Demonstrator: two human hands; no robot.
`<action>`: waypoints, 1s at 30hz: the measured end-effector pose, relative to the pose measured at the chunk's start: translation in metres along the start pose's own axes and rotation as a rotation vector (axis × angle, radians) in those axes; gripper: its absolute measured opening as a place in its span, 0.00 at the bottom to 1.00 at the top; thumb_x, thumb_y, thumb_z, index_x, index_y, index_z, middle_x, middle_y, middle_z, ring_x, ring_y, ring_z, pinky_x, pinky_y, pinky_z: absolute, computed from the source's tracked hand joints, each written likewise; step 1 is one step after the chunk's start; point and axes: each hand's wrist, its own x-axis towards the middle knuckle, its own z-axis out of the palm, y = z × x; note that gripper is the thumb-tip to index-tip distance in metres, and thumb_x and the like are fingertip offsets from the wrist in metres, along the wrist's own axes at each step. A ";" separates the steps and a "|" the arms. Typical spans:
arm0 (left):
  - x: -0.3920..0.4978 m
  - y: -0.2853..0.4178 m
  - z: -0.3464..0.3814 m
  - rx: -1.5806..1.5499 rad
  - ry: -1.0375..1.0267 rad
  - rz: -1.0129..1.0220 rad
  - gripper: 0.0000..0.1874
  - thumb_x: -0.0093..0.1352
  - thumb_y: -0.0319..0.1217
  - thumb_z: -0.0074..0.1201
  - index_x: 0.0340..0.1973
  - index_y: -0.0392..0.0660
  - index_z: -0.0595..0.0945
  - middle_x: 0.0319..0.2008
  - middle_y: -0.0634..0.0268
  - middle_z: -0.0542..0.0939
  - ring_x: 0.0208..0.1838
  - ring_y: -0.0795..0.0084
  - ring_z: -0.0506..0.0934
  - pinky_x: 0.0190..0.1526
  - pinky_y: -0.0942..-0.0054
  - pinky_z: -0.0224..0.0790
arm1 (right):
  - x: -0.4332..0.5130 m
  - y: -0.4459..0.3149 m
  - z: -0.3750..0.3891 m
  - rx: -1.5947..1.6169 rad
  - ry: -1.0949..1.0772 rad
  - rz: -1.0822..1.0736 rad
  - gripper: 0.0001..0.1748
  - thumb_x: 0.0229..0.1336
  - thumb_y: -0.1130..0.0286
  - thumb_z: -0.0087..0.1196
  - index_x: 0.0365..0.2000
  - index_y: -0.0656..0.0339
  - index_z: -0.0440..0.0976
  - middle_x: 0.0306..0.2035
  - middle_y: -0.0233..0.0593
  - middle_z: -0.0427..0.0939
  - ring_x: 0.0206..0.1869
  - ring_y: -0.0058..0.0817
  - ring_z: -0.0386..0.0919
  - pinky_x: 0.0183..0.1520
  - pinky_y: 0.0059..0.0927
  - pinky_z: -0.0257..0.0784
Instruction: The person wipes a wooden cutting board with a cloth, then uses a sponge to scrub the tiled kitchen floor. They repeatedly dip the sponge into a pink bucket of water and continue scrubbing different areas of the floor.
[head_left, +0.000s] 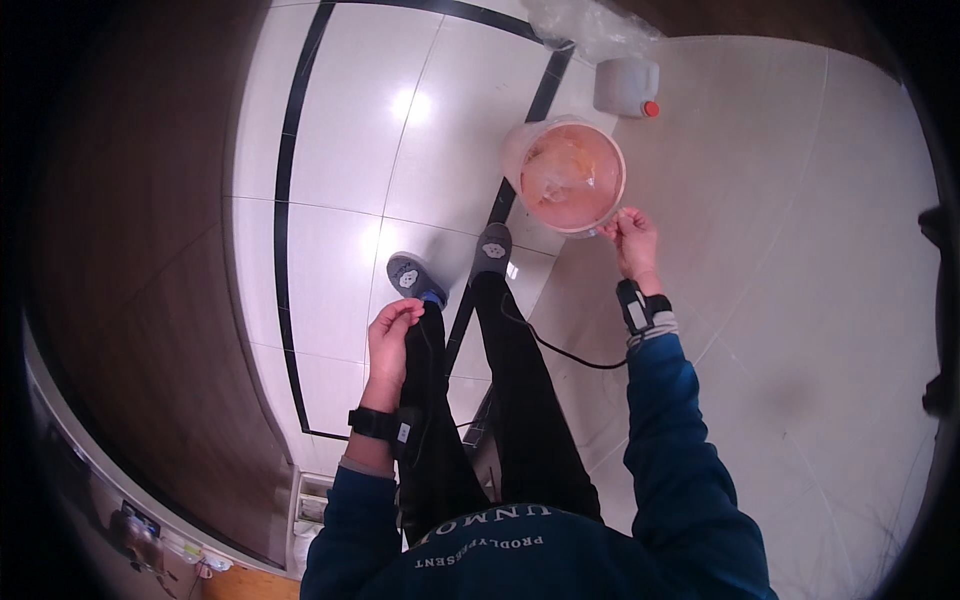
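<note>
A round pink plastic bin (573, 177) with a clear plastic bag lining and some crumpled, see-through contents stands on the floor ahead of me. My right hand (631, 238) is at the near right edge of its rim, fingertips pinched on the edge of the liner bag. Over my left leg, my left hand (392, 330) hangs with thumb and fingertips together; whether something thin is between them I cannot tell. Each wrist wears a black strap with a small box.
Beyond the bin lie a translucent plastic jug (626, 86) with a red cap and a crumpled clear plastic sheet (589, 26). My slippered feet (492, 251) are close to the bin. A black cable (574, 358) runs by my right leg. A dark brown panel (150, 247) borders the left.
</note>
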 end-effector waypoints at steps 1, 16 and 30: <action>-0.002 0.000 0.002 0.023 -0.001 -0.058 0.11 0.67 0.22 0.42 0.41 0.34 0.79 0.39 0.60 0.81 0.43 0.73 0.78 0.50 0.76 0.67 | 0.004 0.005 0.002 -0.020 0.029 0.010 0.04 0.64 0.76 0.45 0.35 0.67 0.68 0.26 0.35 0.72 0.25 0.22 0.72 0.37 0.31 0.79; 0.020 0.003 0.022 0.012 -0.088 -0.048 0.11 0.68 0.20 0.41 0.42 0.33 0.79 0.39 0.58 0.81 0.43 0.72 0.78 0.50 0.76 0.68 | 0.047 0.034 0.027 -0.111 0.095 0.072 0.10 0.62 0.78 0.47 0.42 0.71 0.73 0.36 0.43 0.78 0.34 0.33 0.81 0.34 0.28 0.80; 0.059 -0.042 0.018 -0.135 -0.044 -0.079 0.11 0.69 0.20 0.40 0.42 0.34 0.79 0.41 0.60 0.80 0.45 0.73 0.77 0.51 0.76 0.66 | 0.125 0.132 0.056 -1.007 -0.201 -0.067 0.36 0.53 0.67 0.53 0.62 0.61 0.56 0.63 0.52 0.59 0.66 0.45 0.57 0.66 0.39 0.54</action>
